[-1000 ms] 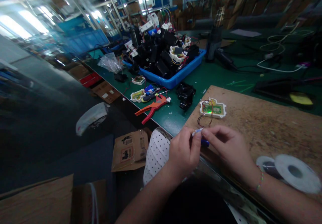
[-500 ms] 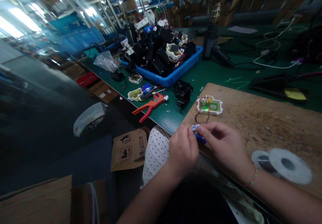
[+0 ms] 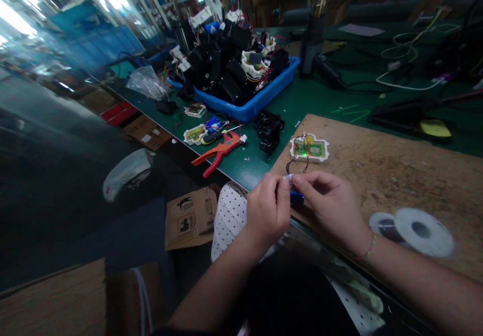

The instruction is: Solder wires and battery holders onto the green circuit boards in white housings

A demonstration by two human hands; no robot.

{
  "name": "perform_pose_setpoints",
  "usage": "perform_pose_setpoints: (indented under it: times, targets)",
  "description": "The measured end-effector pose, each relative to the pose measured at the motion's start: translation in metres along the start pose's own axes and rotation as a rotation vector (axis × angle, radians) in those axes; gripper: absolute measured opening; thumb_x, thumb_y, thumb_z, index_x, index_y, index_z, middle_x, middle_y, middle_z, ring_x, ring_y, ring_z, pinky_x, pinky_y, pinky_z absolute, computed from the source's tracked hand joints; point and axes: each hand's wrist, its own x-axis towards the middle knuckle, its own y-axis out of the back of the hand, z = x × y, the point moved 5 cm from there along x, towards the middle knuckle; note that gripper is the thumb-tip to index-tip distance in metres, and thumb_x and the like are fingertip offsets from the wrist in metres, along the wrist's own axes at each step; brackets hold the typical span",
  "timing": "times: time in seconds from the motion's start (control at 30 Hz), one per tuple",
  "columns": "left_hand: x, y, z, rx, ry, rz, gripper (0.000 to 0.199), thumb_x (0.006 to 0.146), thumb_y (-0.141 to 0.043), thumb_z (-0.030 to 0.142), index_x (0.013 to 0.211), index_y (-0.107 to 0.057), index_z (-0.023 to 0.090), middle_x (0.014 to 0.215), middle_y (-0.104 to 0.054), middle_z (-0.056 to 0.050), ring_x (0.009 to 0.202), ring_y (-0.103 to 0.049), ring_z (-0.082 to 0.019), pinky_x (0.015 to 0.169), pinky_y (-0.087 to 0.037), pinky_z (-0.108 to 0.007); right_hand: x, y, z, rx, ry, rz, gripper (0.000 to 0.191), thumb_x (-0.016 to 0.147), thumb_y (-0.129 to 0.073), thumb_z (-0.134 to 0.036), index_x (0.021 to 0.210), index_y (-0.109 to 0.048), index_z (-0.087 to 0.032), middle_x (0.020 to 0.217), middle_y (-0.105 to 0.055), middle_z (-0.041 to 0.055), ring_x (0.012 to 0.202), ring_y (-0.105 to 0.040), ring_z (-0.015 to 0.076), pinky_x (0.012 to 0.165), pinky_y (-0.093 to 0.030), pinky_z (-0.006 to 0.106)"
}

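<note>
My left hand (image 3: 268,202) and my right hand (image 3: 332,205) meet at the near edge of a wooden board. Both are closed, fingertips pinching a small whitish piece (image 3: 288,177) whose kind I cannot make out. Just under the fingers a blue block (image 3: 297,198) shows, partly hidden by them; whether it is held or resting on the edge is unclear. Beyond the hands lies a circuit board in a white frame (image 3: 309,149), with a green light lit. Red and black wires (image 3: 290,167) run from it toward my fingers.
To the right is a solder wire spool (image 3: 422,231) on the wooden board (image 3: 381,175). Red-handled cutters (image 3: 219,154), a screwdriver (image 3: 212,136) and a black housing (image 3: 268,131) lie left. Behind are a heaped blue tray (image 3: 245,112) and a heat gun (image 3: 311,54).
The view has shifted slightly, so the bench items sit a little higher and mostly further left. Both hands keep their pinch on the whitish piece, with only slight finger movement.
</note>
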Motion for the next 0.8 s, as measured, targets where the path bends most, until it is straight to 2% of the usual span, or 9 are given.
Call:
perform_pose_setpoints:
  times: [0.2, 0.37, 0.47, 0.6, 0.8]
  targets:
    - [0.003, -0.001, -0.004, 0.029, -0.026, -0.004, 0.021, 0.105, -0.042, 0.028, 0.089, -0.054, 0.02, 0.081, -0.06, -0.003, 0.074, -0.059, -0.017, 0.073, -0.044, -0.029, 0.001, -0.001, -0.001, 0.016, 0.007, 0.013, 0.033, 0.075, -0.083, -0.053, 0.083, -0.078, -0.021, 0.083, -0.078, 0.0044, 0.073, -0.071, 0.0158, 0.071, -0.06, 0.029]
    - [0.002, 0.0, -0.009, -0.075, 0.049, -0.008, 0.019, 0.103, -0.047, 0.032, 0.089, -0.053, 0.021, 0.082, -0.059, -0.002, 0.075, -0.059, -0.017, 0.073, -0.045, -0.029, 0.003, -0.002, -0.002, 0.05, -0.009, 0.012, 0.034, 0.073, -0.085, -0.053, 0.083, -0.078, -0.021, 0.08, -0.078, 0.0034, 0.07, -0.069, 0.0139, 0.067, -0.058, 0.026]
    - [0.0, -0.003, -0.012, -0.216, 0.148, -0.035, 0.023, 0.104, -0.046, 0.036, 0.088, -0.051, 0.021, 0.077, -0.057, -0.001, 0.069, -0.057, -0.015, 0.068, -0.045, -0.028, 0.004, -0.003, -0.002, 0.046, -0.019, -0.009, 0.036, 0.075, -0.083, -0.055, 0.082, -0.077, -0.019, 0.079, -0.077, 0.004, 0.07, -0.069, 0.0144, 0.068, -0.058, 0.027]
    - [-0.003, -0.01, -0.013, -0.491, 0.307, -0.102, 0.032, 0.107, -0.04, 0.046, 0.087, -0.047, 0.022, 0.069, -0.054, 0.003, 0.055, -0.053, -0.01, 0.054, -0.044, -0.022, 0.004, -0.002, -0.002, 0.026, -0.031, -0.011, 0.038, 0.077, -0.08, -0.057, 0.08, -0.076, -0.019, 0.078, -0.076, 0.0048, 0.07, -0.068, 0.0152, 0.068, -0.058, 0.028]
    - [-0.002, -0.014, -0.015, -0.811, 0.483, -0.163, 0.039, 0.103, -0.045, 0.055, 0.089, -0.051, 0.02, 0.069, -0.057, 0.003, 0.049, -0.053, -0.008, 0.045, -0.041, -0.017, 0.002, -0.003, 0.0, 0.061, -0.04, -0.022, 0.037, 0.078, -0.08, -0.056, 0.084, -0.074, -0.019, 0.081, -0.075, 0.0032, 0.072, -0.066, 0.0135, 0.072, -0.055, 0.027]
